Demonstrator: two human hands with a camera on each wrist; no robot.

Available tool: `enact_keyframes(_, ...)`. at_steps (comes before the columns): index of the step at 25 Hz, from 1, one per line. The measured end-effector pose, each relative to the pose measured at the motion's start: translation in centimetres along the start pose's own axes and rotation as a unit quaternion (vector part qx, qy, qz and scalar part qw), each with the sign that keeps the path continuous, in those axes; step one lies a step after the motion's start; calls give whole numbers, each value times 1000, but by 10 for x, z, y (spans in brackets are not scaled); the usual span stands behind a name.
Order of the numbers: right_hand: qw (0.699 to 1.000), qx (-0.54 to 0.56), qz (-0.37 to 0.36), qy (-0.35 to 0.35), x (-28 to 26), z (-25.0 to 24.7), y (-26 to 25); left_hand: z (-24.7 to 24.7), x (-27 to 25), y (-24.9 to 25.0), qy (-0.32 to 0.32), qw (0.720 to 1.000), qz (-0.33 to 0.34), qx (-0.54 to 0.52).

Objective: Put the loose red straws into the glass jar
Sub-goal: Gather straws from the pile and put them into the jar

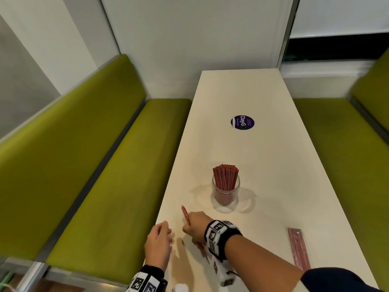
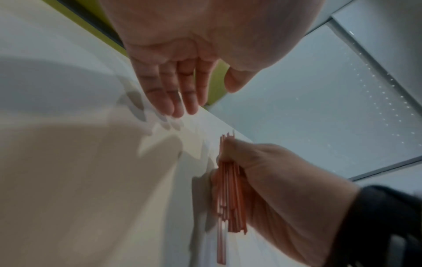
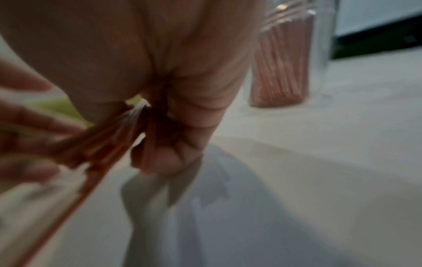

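A glass jar packed with upright red straws stands in the middle of the white table; the right wrist view shows the jar blurred at the upper right. My right hand grips a bundle of loose red straws just above the table's near left part; the bundle sticks out of the fist at both ends. My left hand hovers beside it at the table's left edge, fingers straight and holding nothing.
A clear packet of red straws lies flat near the table's right front. A round purple sticker sits farther back. Green benches flank the table on both sides.
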State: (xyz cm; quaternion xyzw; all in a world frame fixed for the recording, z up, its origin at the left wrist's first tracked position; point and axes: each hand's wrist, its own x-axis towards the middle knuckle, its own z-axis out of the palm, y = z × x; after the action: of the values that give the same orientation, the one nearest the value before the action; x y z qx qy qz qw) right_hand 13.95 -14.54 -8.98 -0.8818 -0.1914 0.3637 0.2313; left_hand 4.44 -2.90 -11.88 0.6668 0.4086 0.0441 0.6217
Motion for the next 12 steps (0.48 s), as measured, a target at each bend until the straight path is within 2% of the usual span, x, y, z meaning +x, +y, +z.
enact_keyframes(2,992,110,-65,-13,-10,0,7,7,-2,9,-66,996,-42,-31)
enact_keyframes(4,961,245,-119,-52,-25,6,8,15,-7,21,-157,985,-51,-45)
enact_keyframes(6,928,340,-130,-78,-41,10,5,22,-18,33,-228,970,-55,-63)
enact_keyframes(9,893,433,-99,-69,-56,11,5,28,-30,43,-258,960,-56,-92)
enact_keyframes(12,853,509,-54,-106,-66,5,11,30,-30,43,-264,960,-36,-88)
